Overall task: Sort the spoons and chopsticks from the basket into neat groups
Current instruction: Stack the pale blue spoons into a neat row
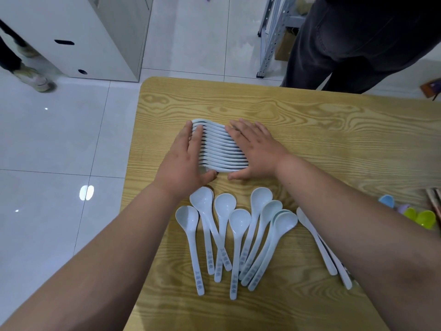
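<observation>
A tight row of several pale blue spoons (220,146) lies nested on its side on the wooden table (334,130). My left hand (185,161) presses flat against the row's left end, where the bowls are. My right hand (256,149) presses flat over the handle ends on the right. Both thumbs sit near the row's near edge. Closer to me, several loose pale blue spoons (236,235) lie fanned out with bowls up. Two more spoons (322,249) are partly hidden under my right forearm. Chopstick ends (434,199) show at the right edge.
Small coloured spoons (417,216) in blue, purple and green lie at the right edge beside the chopsticks. A person in dark trousers (346,44) stands behind the table's far edge. The table's left edge drops to a white tiled floor with a white cabinet (71,37).
</observation>
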Demonstrator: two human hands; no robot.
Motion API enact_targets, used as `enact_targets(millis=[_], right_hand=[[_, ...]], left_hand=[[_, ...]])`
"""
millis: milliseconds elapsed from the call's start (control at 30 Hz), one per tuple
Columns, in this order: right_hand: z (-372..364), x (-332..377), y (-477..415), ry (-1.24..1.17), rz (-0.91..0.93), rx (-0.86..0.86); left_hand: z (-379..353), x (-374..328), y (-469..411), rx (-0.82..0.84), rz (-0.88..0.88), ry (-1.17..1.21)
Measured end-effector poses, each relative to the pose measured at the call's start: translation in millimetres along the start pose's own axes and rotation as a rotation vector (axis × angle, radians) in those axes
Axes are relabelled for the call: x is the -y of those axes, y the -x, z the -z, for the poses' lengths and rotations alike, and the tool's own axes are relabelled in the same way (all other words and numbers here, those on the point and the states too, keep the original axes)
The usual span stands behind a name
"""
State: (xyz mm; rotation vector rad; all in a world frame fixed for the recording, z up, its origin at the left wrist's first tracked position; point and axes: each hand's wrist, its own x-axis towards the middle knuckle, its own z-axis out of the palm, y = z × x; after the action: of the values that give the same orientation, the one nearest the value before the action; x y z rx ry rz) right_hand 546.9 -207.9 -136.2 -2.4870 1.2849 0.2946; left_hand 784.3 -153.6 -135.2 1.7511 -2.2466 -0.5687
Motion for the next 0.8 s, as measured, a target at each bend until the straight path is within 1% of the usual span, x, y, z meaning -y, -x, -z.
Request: enact_targets(millis=[133, 267, 433, 600, 800], right_hand=[[2, 3, 0, -0.016, -0.014, -0.022], [6, 4, -3, -0.03, -0.057, -0.003], [11, 6, -5, -0.053, -0.058, -0.01], [18, 9, -6, -0.067, -0.073, -0.006], [27, 21, -2, -0.085, -0.074, -0.042]], left_hand=[[4, -1, -3, 0.01, -0.048, -0.096], [9, -3, -8, 0.03, -0.066, -0.125], [18, -5, -12, 0.032, -0.09, -0.187], [24, -8, -12, -0.002, -0.132, -0.198], [28, -8, -8, -0.015, -0.109, -0.186]])
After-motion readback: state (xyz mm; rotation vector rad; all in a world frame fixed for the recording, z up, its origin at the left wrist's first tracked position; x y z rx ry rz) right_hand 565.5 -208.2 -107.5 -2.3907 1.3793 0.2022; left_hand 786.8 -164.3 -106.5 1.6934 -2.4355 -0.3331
